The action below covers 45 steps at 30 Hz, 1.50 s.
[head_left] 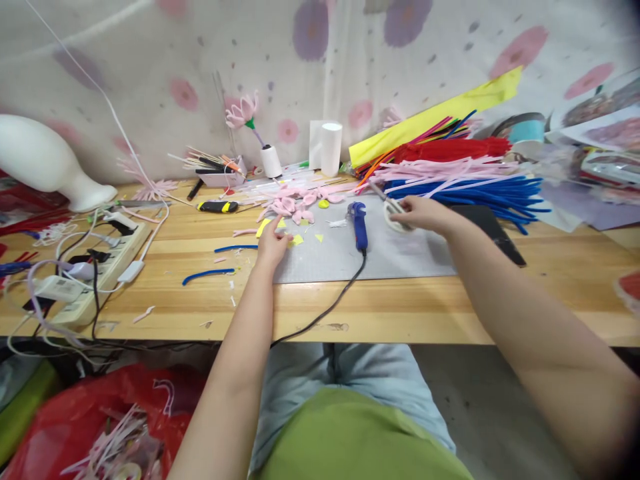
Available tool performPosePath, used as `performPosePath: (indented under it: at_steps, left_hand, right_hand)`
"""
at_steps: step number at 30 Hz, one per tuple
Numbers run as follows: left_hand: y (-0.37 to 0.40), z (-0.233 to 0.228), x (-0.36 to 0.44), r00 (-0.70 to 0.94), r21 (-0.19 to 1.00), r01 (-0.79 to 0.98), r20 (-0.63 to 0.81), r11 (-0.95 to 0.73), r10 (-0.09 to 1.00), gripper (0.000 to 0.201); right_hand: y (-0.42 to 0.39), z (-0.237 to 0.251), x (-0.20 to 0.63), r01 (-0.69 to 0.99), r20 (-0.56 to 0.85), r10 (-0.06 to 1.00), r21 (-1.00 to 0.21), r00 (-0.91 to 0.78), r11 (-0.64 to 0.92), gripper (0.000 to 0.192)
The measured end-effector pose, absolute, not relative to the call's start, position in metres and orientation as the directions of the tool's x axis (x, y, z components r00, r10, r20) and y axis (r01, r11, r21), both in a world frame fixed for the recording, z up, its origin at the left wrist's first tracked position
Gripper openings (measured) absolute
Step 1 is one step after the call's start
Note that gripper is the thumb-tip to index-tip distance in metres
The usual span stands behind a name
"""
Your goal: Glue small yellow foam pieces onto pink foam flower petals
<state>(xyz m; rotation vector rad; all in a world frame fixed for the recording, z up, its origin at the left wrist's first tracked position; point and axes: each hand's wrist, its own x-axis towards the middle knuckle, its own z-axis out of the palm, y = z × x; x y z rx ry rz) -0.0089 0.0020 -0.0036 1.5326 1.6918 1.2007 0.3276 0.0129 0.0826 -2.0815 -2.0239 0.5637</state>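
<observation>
My right hand (425, 215) is closed around the white handles of a pair of scissors (392, 212), whose blades point up and left over the grey cutting mat (320, 263). On the mat's left edge, my left hand (275, 245) rests with fingers apart, by small yellow scraps (297, 239). Just beyond it lies a heap of pink fuzzy petal shapes (286, 202) with a small yellow piece (323, 204) beside them. Between my hands lies a blue corded tool (359, 227), which looks like a hot glue gun.
Bundles of blue (470, 193), pink and red pipe cleaners lie at the right behind a dark flat object (490, 233). A pink flower (243, 112) stands in a white holder. At left are a utility knife (217, 207), cut blue pipe cleaners (207, 275) and a crowded power strip (107, 267).
</observation>
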Motion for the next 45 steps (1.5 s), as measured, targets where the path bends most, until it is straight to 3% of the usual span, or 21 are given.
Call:
performPosePath:
  at_steps: [3,8,11,14,17,19,24,29,32,35,41,45]
  left_hand:
    - [-0.001,0.001,-0.009,-0.2,0.848,0.528,0.177,-0.046,0.964,0.067]
    - [0.001,-0.004,-0.01,-0.171,0.831,0.554,0.166,-0.045,0.971,0.04]
    - [0.006,-0.011,-0.012,-0.158,0.865,0.487,0.227,-0.124,0.961,0.028]
    - [0.008,-0.016,-0.014,-0.177,0.899,0.415,0.231,-0.14,0.957,0.034]
    - [0.008,-0.016,-0.014,-0.194,0.915,0.381,0.22,-0.133,0.956,0.053]
    - [0.006,-0.014,-0.013,-0.183,0.909,0.395,0.223,-0.136,0.958,0.058]
    - [0.002,-0.01,-0.01,-0.131,0.854,0.503,0.231,-0.136,0.964,0.04]
    - [0.002,-0.009,-0.01,-0.14,0.863,0.478,0.258,-0.163,0.956,0.039]
    - [0.002,-0.008,-0.008,-0.183,0.868,0.462,0.294,-0.182,0.938,0.035]
    - [0.001,-0.006,-0.002,-0.174,0.861,0.468,0.312,-0.201,0.934,0.031]
    - [-0.001,-0.006,0.01,-0.023,0.794,0.518,0.384,-0.318,0.923,0.038]
    - [0.0,-0.008,0.014,0.057,0.773,0.533,0.373,-0.344,0.926,0.045]
  right_hand:
    - [0.019,0.054,0.323,0.976,-0.143,0.979,-0.14,0.147,-0.167,0.035]
    - [0.025,0.029,0.324,0.989,0.061,0.989,-0.069,0.132,-0.127,0.039]
    - [0.024,0.025,0.323,0.989,0.181,0.979,-0.132,0.091,-0.068,0.038]
    - [0.016,0.028,0.311,0.938,0.256,0.964,-0.346,0.078,0.016,0.04]
    - [0.006,0.036,0.288,0.778,0.141,0.989,-0.626,0.043,0.055,0.044]
    - [0.003,0.038,0.272,0.707,0.034,0.999,-0.707,0.011,0.016,0.051]
    - [0.009,0.031,0.248,0.763,-0.043,0.999,-0.644,0.023,-0.046,0.048]
    - [0.024,0.023,0.264,0.751,-0.054,0.995,-0.653,0.081,-0.097,0.036]
    - [0.033,0.024,0.284,0.675,-0.085,0.996,-0.735,-0.004,-0.06,0.036]
    - [0.039,0.023,0.298,0.668,-0.155,0.981,-0.743,-0.118,-0.037,0.036]
    - [0.04,0.011,0.3,0.689,0.055,0.998,-0.721,-0.042,0.069,0.035]
    - [0.034,0.012,0.297,0.755,0.056,0.998,-0.655,0.011,0.028,0.037]
